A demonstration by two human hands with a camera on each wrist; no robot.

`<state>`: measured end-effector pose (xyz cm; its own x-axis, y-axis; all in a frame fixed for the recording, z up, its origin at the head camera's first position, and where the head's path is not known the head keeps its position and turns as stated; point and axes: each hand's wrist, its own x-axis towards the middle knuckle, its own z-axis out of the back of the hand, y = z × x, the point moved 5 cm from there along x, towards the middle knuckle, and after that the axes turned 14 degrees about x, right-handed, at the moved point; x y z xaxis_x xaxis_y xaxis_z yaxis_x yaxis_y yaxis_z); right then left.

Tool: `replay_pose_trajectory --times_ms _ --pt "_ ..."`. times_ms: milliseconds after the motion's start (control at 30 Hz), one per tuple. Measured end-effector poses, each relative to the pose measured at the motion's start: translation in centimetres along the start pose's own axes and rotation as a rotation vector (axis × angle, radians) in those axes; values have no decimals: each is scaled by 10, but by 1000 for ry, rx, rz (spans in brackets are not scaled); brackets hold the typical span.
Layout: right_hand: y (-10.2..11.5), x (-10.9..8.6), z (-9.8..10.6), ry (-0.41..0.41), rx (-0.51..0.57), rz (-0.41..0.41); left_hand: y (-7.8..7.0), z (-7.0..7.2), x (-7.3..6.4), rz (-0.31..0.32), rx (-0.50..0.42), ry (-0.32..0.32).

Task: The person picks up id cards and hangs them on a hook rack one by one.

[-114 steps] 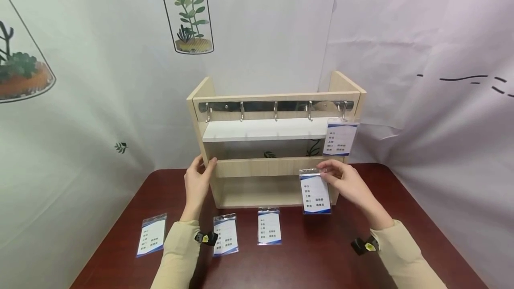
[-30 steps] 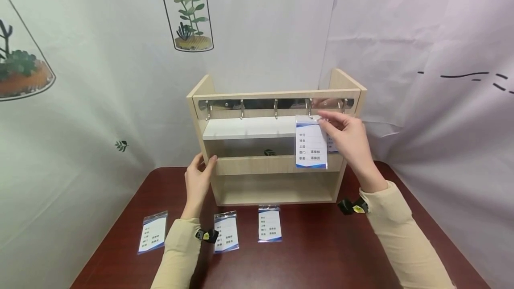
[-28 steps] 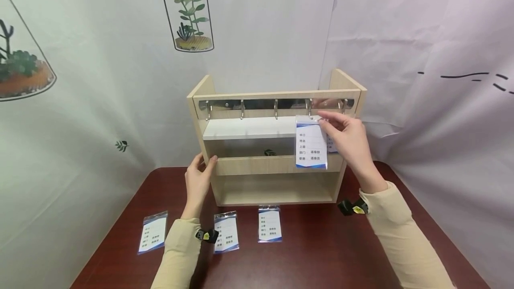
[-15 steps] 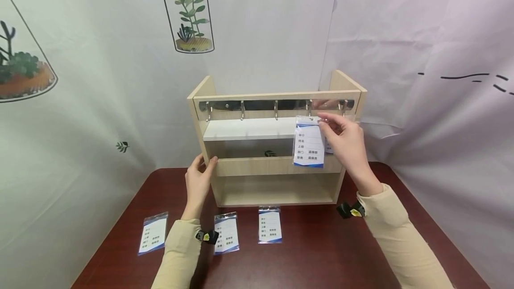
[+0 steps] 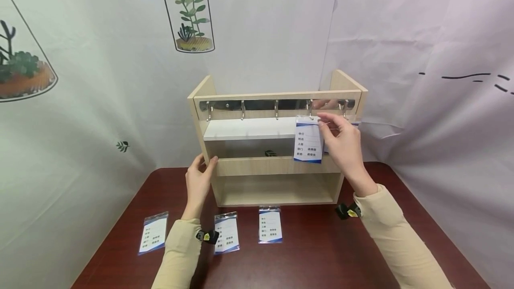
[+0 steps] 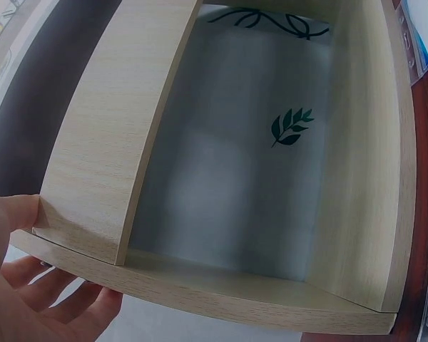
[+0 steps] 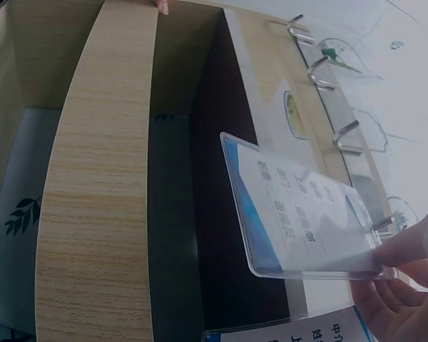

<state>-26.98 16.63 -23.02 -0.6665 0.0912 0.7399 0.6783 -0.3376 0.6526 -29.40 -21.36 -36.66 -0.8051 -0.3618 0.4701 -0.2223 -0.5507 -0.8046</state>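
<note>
My right hand (image 5: 342, 144) pinches a clear badge holder (image 5: 308, 144) with a blue-and-white card by its top right corner. The badge's top edge is at the fourth hook (image 5: 310, 107) of the metal hook strip; I cannot tell whether its slot is over the hook. In the right wrist view the held badge (image 7: 299, 206) slants toward the hooks. Another badge (image 7: 292, 333) hangs at the rightmost hook, mostly hidden behind my right hand. My left hand (image 5: 198, 184) holds the wooden shelf's (image 5: 277, 166) left side panel, thumb in front and fingers outside.
Three more badge holders lie on the dark red table (image 5: 305, 262): a left one (image 5: 153, 234), a middle one (image 5: 226, 234) near my left sleeve, and another (image 5: 270, 225) before the shelf. A printed cloth (image 5: 265, 35) hangs behind.
Since the oldest frame, my right hand has raised the held badge from before the lower board to the fourth hook. Over the last second it has shifted only slightly. My left hand stays put.
</note>
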Motion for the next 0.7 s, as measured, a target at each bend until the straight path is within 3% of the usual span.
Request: replay_pose_trajectory --times_ms 700 --pt "-2 2 -3 -21 -27 57 0 -2 0 -2 -16 -1"
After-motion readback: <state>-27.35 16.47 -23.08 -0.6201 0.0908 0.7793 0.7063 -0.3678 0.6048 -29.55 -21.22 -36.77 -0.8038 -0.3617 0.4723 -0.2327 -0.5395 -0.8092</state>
